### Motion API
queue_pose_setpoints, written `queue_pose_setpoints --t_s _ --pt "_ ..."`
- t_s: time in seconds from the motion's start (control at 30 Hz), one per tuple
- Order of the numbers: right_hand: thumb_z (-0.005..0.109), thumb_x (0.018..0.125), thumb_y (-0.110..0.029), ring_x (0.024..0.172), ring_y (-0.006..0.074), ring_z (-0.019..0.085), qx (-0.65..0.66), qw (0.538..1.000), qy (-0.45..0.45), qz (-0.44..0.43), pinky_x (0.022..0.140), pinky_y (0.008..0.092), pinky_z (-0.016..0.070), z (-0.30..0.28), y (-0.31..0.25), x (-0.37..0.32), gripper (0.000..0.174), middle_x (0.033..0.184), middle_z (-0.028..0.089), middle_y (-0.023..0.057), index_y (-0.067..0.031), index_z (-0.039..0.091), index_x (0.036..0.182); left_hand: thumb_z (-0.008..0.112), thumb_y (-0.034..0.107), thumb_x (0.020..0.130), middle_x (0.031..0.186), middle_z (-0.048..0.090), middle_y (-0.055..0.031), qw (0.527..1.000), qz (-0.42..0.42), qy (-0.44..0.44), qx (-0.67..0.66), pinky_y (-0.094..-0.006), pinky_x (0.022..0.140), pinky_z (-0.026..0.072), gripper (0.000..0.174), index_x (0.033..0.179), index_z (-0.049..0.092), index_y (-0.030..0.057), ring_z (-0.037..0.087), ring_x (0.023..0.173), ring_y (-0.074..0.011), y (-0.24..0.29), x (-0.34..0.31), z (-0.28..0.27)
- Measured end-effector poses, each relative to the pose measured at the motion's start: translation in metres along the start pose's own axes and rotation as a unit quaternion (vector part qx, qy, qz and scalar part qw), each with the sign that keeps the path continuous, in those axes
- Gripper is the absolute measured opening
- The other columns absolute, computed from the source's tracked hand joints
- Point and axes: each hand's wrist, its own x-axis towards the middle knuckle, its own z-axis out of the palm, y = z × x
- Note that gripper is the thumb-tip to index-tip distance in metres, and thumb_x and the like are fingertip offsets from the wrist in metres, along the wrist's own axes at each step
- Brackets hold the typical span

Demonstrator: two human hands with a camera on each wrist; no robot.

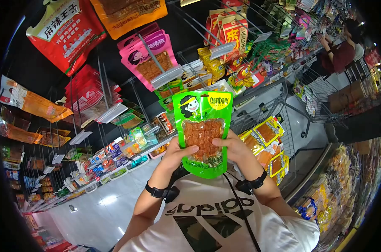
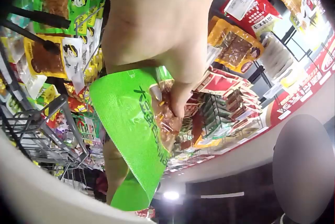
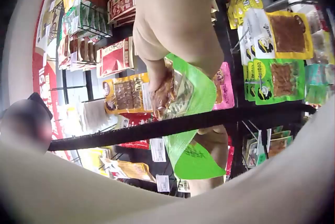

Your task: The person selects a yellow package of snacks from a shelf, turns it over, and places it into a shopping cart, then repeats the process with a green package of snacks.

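A green snack packet (image 1: 205,138) with a clear window over reddish-brown food is held upright in front of the chest. The left hand (image 1: 173,153) grips its left edge, thumb across the window; the right hand (image 1: 234,147) grips the right edge in the same way. Fingers behind the packet are hidden in the head view. In the left wrist view the packet (image 2: 128,124) bends under the left hand (image 2: 162,51), whose thumb presses the window. The right wrist view has the right hand (image 3: 175,35) pinching the packet (image 3: 196,93).
Hooks at the left and top carry a red packet (image 1: 70,35), a pink packet (image 1: 150,59) and several others. A shopping cart (image 1: 283,122) holding yellow packets (image 1: 268,132) stands at the right. Beyond is a person (image 1: 344,52) near another cart (image 1: 314,94). Bagged goods (image 1: 331,189) fill a lower-right display.
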Motion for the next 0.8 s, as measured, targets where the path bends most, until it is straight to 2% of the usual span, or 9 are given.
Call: queue_pose_setpoints --t_s 0.17,0.27,0.37,0.47,0.57,0.67,0.73,0.8 --pt "0.073 0.088 -0.006 0.111 0.0188 0.064 -0.081 0.995 0.052 -0.011 0.096 0.0346 0.0497 0.007 0.005 0.011 0.045 0.124 0.066 0.0090 0.0007 0.059 0.130 0.072 0.006 0.088 0.119 0.068 -0.0063 0.997 0.005 0.033 0.064 -0.0305 0.095 0.0482 0.038 0.124 0.063 -0.0016 0.063 0.107 -0.0141 0.004 -0.006 -0.016" --pt "0.075 0.086 -0.007 0.102 0.0148 0.065 -0.211 0.971 0.103 -0.043 0.090 0.0317 0.0506 0.016 0.009 0.010 0.039 0.114 0.069 0.0063 0.0005 0.064 0.123 0.072 0.006 0.090 0.118 0.068 -0.0045 0.990 -0.006 0.037 0.133 -0.0288 0.093 0.0488 0.037 0.125 0.062 -0.0010 0.061 0.106 -0.0121 0.004 -0.009 -0.026" --pt "0.072 0.089 -0.007 0.097 0.0140 0.066 -0.265 0.954 0.128 -0.066 0.086 0.0300 0.0527 0.022 0.020 0.010 0.034 0.110 0.070 0.0055 0.0013 0.065 0.121 0.071 0.007 0.091 0.119 0.068 -0.0044 0.988 0.015 0.049 0.146 -0.0293 0.093 0.0488 0.037 0.126 0.061 -0.0006 0.061 0.105 -0.0123 -0.005 -0.019 -0.033" --pt "0.072 0.089 -0.008 0.096 0.0131 0.065 -0.259 0.957 0.130 -0.015 0.085 0.0293 0.0520 0.030 0.031 0.006 0.034 0.110 0.070 0.0052 0.0016 0.065 0.121 0.070 0.005 0.091 0.119 0.067 -0.0043 0.991 0.007 0.052 0.123 -0.0300 0.094 0.0485 0.037 0.127 0.059 -0.0006 0.061 0.106 -0.0129 -0.002 -0.035 -0.041" --pt "0.073 0.090 -0.010 0.096 0.0129 0.064 -0.320 0.938 0.134 -0.005 0.085 0.0295 0.0512 0.025 0.054 0.004 0.034 0.109 0.070 0.0056 0.0023 0.065 0.120 0.070 0.006 0.091 0.118 0.068 -0.0044 0.992 -0.005 0.067 0.104 -0.0297 0.092 0.0492 0.038 0.126 0.059 -0.0001 0.062 0.105 -0.0131 -0.004 -0.052 -0.055" --pt "0.072 0.090 -0.011 0.094 0.0108 0.062 -0.285 0.951 0.123 -0.009 0.083 0.0283 0.0493 0.040 0.062 -0.008 0.031 0.108 0.070 0.0032 0.0008 0.066 0.118 0.071 0.009 0.090 0.117 0.068 -0.0050 0.991 -0.042 0.065 0.108 -0.0292 0.090 0.0493 0.038 0.126 0.059 0.0006 0.062 0.104 -0.0139 -0.012 -0.064 -0.071" --pt "0.071 0.091 -0.012 0.094 0.0103 0.062 -0.291 0.950 0.116 -0.006 0.083 0.0276 0.0488 0.029 0.075 -0.016 0.031 0.108 0.069 0.0021 0.0004 0.066 0.119 0.072 0.010 0.090 0.117 0.069 -0.0058 0.990 -0.071 0.052 0.106 -0.0291 0.089 0.0486 0.039 0.126 0.060 0.0012 0.063 0.103 -0.0154 -0.019 -0.068 -0.075" --pt "0.070 0.093 -0.012 0.094 0.0097 0.062 -0.277 0.953 0.122 0.009 0.085 0.0270 0.0484 0.016 0.088 -0.025 0.029 0.107 0.070 0.0009 0.0000 0.066 0.119 0.071 0.007 0.089 0.119 0.068 -0.0071 0.992 -0.053 0.064 0.093 -0.0306 0.093 0.0476 0.039 0.126 0.060 -0.0001 0.063 0.106 -0.0165 -0.023 -0.068 -0.069"
